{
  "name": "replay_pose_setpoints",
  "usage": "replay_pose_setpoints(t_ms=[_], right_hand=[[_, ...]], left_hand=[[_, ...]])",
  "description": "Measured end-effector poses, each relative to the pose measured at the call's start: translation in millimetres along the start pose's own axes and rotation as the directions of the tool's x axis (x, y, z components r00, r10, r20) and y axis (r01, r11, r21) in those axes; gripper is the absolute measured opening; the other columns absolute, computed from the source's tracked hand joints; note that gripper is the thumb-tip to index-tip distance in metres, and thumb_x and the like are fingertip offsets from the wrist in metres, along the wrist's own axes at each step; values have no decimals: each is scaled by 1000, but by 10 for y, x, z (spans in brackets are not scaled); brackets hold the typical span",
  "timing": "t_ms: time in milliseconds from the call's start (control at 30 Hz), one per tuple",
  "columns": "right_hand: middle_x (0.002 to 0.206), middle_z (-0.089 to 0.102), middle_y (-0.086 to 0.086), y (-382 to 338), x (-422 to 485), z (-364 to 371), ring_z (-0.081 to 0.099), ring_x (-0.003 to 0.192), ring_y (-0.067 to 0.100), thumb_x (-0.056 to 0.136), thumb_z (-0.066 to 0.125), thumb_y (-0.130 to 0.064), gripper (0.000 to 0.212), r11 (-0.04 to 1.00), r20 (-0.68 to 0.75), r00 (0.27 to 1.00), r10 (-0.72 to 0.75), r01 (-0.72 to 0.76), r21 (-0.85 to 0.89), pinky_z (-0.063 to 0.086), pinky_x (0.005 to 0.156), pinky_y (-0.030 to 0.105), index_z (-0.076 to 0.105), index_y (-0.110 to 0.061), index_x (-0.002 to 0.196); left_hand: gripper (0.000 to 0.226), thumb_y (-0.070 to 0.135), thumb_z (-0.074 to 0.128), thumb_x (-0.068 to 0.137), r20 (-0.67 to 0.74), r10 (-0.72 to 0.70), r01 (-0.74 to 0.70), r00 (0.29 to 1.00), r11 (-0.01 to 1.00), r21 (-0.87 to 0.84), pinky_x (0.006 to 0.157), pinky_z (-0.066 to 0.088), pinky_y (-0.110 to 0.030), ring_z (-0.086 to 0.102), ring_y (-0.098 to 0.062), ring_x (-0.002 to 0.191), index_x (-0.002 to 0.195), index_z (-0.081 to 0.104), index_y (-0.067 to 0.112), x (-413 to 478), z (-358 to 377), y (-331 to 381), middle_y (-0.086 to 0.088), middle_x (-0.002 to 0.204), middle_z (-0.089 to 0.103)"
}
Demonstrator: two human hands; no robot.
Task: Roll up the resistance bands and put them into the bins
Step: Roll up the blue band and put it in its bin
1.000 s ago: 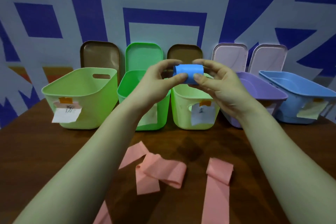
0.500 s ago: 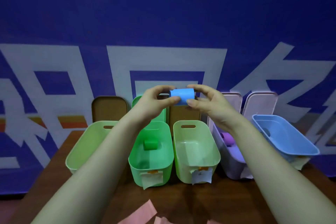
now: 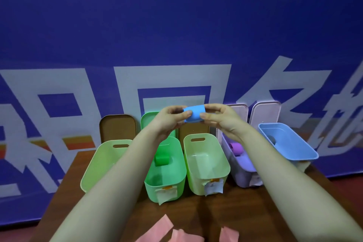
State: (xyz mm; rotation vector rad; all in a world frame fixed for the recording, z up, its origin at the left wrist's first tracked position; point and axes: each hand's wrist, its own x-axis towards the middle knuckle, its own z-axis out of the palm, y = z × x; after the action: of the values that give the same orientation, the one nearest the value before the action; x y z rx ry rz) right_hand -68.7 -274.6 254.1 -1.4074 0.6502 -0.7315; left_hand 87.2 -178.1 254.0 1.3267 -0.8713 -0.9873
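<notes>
Blue band roll, pinched at its ends by the left hand and right hand up left of the blue bin, may unroll if either pinch slackens.

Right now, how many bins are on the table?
5, in one row from left to right: left pale green bin, green bin, middle pale green bin, purple bin, blue bin. No further bin seems hidden.

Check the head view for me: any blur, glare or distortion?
Head view: slightly soft, bin labels unreadable; wide-angle stretch on both forearms; dim even light, no glare; blue roll, pinched by left hand and right hand, clear; pink bands cropped at bottom.
</notes>
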Motion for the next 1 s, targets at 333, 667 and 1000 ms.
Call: replay_pose_setpoints(t_ms=[333, 667, 1000], right_hand=[[111, 65, 17, 750, 482, -517, 66, 96, 26, 85, 61, 6, 41, 953, 96, 953, 288, -295, 69, 58, 80, 28, 52, 4, 125], [115, 57, 20, 1657, 1080, -916, 61, 97, 27, 92, 52, 6, 33, 856, 17, 856, 517, -516, -15, 57, 75, 28, 49, 6, 125], [104, 60, 18, 2477, 1566, -722, 59, 93, 28, 92, 39, 10, 23, 746, -81, 752, 655, -660, -88, 51, 69, 30, 55, -3, 101]], left_hand=[[27, 6, 62, 89, -26, -220, 219, 975, 975, -36, 64, 52, -15, 60, -13, 75, 116, 58, 0, 688, 224, -837, -9, 93, 62], [36, 7, 57, 93, -100, -478, 463, 873, 876, -136, 71, 51, -22, 59, -23, 91, 125, 49, -6, 1482, 535, -1879, -19, 110, 58], [34, 12, 43, 99, -326, -547, 612, 771, 778, 144, 79, 41, -30, 50, -25, 92, 129, 46, -4, 1971, 587, -2599, -23, 125, 56]])
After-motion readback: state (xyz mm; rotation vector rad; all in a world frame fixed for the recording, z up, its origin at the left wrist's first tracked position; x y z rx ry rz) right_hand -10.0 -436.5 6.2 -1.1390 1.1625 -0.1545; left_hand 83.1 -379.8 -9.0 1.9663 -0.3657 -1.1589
